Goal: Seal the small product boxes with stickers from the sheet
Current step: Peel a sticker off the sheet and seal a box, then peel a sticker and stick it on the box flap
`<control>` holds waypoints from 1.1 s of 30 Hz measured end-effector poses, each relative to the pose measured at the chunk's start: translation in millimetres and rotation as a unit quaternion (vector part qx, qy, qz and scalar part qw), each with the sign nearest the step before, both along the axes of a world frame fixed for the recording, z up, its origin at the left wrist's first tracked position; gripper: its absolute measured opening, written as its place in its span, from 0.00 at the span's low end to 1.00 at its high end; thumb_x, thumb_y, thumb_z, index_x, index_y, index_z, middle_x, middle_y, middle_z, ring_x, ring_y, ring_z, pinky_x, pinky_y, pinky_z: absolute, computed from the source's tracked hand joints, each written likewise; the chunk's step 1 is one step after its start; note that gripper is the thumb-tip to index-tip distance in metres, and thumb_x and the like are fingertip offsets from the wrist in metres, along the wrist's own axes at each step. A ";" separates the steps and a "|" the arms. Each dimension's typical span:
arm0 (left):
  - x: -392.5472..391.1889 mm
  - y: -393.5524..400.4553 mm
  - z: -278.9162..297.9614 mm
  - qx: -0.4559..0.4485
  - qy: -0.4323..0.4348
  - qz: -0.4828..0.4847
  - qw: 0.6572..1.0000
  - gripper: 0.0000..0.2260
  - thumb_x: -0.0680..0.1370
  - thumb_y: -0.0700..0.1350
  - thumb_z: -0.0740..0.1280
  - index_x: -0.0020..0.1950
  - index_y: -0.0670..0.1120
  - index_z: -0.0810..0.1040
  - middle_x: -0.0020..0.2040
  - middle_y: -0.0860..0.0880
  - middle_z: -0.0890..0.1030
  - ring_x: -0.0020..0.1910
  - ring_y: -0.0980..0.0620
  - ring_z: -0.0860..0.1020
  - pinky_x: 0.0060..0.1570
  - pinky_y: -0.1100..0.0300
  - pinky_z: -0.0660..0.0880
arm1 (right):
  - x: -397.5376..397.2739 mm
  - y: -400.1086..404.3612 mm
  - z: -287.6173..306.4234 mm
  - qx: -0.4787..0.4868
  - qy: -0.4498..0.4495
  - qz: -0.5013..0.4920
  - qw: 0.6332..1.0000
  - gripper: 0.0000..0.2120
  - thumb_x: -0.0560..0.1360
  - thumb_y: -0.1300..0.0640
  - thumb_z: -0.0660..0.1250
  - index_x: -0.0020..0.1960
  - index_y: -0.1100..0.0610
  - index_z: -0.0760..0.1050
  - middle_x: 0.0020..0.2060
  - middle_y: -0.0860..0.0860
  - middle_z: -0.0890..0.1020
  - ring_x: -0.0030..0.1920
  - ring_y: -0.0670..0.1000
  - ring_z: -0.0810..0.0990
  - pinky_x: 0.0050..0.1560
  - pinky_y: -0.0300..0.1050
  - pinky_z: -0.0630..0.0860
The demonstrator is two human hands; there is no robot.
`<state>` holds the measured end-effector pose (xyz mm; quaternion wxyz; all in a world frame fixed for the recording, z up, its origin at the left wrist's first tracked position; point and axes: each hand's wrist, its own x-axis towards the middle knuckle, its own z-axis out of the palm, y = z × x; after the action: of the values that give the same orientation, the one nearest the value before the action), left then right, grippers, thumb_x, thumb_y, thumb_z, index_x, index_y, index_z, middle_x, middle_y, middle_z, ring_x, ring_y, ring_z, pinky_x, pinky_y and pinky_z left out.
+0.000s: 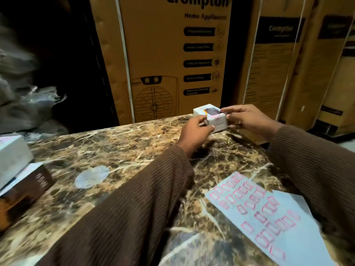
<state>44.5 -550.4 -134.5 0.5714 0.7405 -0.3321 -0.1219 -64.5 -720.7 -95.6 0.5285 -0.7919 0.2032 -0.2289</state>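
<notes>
While both hands, left (194,129) and right (247,120), grip the small box (215,117) from its two sides at the far edge of the desk (119,150), the sheet (269,214) lies well apart, nearer the right arm

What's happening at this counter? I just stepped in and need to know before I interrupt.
A person holds a small white box in both hands, left hand and right hand, at the far edge of the marble counter. A pink strip lies across the box's top edge. The sticker sheet lies near the right arm; more boxes sit at left.
</notes>
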 end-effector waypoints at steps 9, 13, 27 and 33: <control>26.8 -25.3 1.9 -0.030 0.074 -0.021 0.997 0.29 0.75 0.39 0.72 0.75 0.54 0.75 0.66 0.50 0.81 0.57 0.44 0.83 0.56 0.40 0.84 | 58.9 -28.7 -28.7 0.066 -0.039 -0.039 0.996 0.16 0.83 0.68 0.63 0.65 0.53 0.81 0.63 0.55 0.83 0.62 0.53 0.82 0.56 0.46 0.83; 34.3 -29.4 2.7 -0.003 -0.007 -0.026 1.000 0.31 0.80 0.35 0.70 0.81 0.52 0.68 0.72 0.54 0.77 0.51 0.59 0.81 0.44 0.62 0.82 | 59.3 -31.8 -30.2 0.031 -0.028 -0.036 0.998 0.23 0.82 0.72 0.60 0.71 0.56 0.78 0.64 0.52 0.81 0.63 0.54 0.81 0.63 0.53 0.82; 37.1 -30.6 1.7 0.015 -0.026 -0.026 0.999 0.36 0.80 0.35 0.70 0.84 0.54 0.62 0.78 0.48 0.72 0.49 0.57 0.82 0.36 0.66 0.81 | 57.1 -38.0 -38.1 0.015 -0.041 -0.033 0.999 0.34 0.79 0.76 0.58 0.77 0.49 0.74 0.65 0.52 0.81 0.58 0.56 0.83 0.62 0.63 0.80; 21.9 -1.4 3.9 -0.054 -0.036 0.014 0.998 0.25 0.81 0.35 0.68 0.78 0.47 0.71 0.71 0.45 0.77 0.61 0.49 0.81 0.54 0.52 0.85 | 35.7 -20.1 -26.2 -0.070 -0.027 -0.135 0.988 0.22 0.81 0.69 0.61 0.66 0.50 0.82 0.61 0.50 0.82 0.60 0.52 0.81 0.58 0.57 0.83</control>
<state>66.4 -551.8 -130.7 0.5996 0.7171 -0.3485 -0.0688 -28.8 -740.8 -121.8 0.4415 -0.7858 0.2772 -0.3328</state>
